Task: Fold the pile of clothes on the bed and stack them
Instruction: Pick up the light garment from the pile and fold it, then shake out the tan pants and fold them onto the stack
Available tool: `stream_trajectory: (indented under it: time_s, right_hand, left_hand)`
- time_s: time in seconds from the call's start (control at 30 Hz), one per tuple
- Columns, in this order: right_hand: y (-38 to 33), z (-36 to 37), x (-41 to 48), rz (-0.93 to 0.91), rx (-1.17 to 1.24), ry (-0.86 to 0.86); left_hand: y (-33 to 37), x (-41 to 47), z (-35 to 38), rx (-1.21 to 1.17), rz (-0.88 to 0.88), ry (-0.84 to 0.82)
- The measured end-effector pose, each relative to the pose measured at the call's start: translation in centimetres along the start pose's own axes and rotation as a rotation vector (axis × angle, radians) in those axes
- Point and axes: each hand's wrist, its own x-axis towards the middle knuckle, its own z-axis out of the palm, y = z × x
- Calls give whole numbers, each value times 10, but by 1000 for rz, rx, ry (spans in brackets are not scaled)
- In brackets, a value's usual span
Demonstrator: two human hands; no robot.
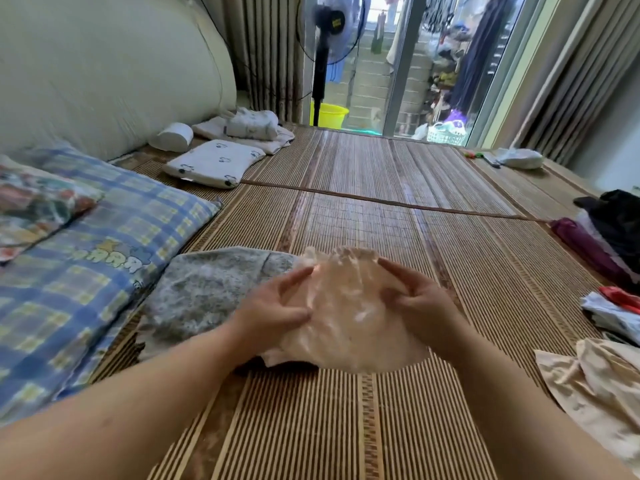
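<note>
Fingers: left hand [273,313] has thumb and forefinger spread, pinching the left edge of the peach garment [346,317]; its other fingers are fairly straight. Right hand [424,299] has fingers curled into the fabric on the right side, forefinger stretched along the top. Both forearms bare.

Surface: striped bamboo mat [381,209] on the bed, with a seam line running across midway. Padded cream headboard [104,71] on the left, blue plaid pillow [104,258] below it. Small white printed pillow [214,162] and folded white cloths [256,129] farther back. Standing fan [327,36], yellow bucket [329,114] and glass sliding door [433,64] at the far end, striped curtains [571,74] on both sides. White basket [446,131] beyond the glass.

Peach garment sits centre, just in front of the person, between the two hands. Near part lies on the mat, far edge lifted off it. Its left side overlaps a grey speckled garment [207,292] lying flat just beside the plaid pillow. Long axis roughly near-to-far, toward the door; cannot tell which end is which.

Look: thin, pale peach, rounded crumpled outline, wavy far edge, motion-blurred so detail is unreadable. Loose clothes pile [616,237] at the mat's right edge: dark, maroon, white, red, with a cream piece [595,379] nearest.
</note>
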Motion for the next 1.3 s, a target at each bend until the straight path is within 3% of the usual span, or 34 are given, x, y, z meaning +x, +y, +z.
stream_trajectory:
  time_s: [0.23, 0.37, 0.4, 0.5, 0.6, 0.73, 0.87, 1.03, 1.3]
  right_hand:
    - [-4, 134, 87, -123, -243, -58]
    - [20, 172, 109, -105, -751, 35]
    - [24, 174, 111, -148, -878, 35]
    - [25, 174, 120, -395, -1098, -109]
    - [24, 173, 130, -268, -1066, -252]
    - [21, 167, 134, -41, -1056, -403]
    - [11, 143, 117, 8, -999, -355]
    - [19, 68, 55, -25, -902, -126]
    - [72, -107, -96, 190, -866, 129]
  left_hand:
    - [-9, 7, -140, 459, 1, 296]
    - [-28, 24, -162, 935, -314, 402]
    - [-32, 27, -162, 1066, -306, 422]
    - [-38, 36, -152, 1288, -24, 265]
    - [-40, 50, -141, 1405, -54, 10]
    - [-34, 63, -133, 1401, -319, -64]
    - [-15, 63, -111, 1309, -404, -17]
    - [-10, 41, -50, 1239, -224, 107]
    - [-1, 11, 136, 1291, 30, -273]
